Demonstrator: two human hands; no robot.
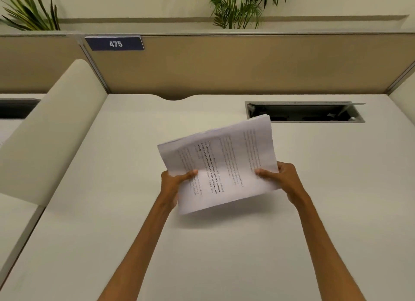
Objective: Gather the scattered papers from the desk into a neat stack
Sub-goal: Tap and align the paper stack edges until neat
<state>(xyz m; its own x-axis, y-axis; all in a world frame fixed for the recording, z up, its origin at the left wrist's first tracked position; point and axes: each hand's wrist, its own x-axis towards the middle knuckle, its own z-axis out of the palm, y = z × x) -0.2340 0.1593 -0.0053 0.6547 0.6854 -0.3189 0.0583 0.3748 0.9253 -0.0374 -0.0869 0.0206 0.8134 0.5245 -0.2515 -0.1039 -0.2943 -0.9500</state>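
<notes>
A bundle of white printed papers (221, 161) hangs in the air above the middle of the white desk (112, 211), tilted with its far edge raised. My left hand (174, 183) grips its left edge, thumb on top. My right hand (281, 179) grips its right edge the same way. The sheets lie roughly aligned, with edges slightly fanned at the far corner. No loose sheet shows on the desk surface.
An open cable hatch (305, 111) is cut into the desk at the back right. A tan partition (247, 65) with a "475" sign (115, 43) closes the back. A cream side divider (51, 130) stands on the left. Plants (238, 6) rise behind the partition.
</notes>
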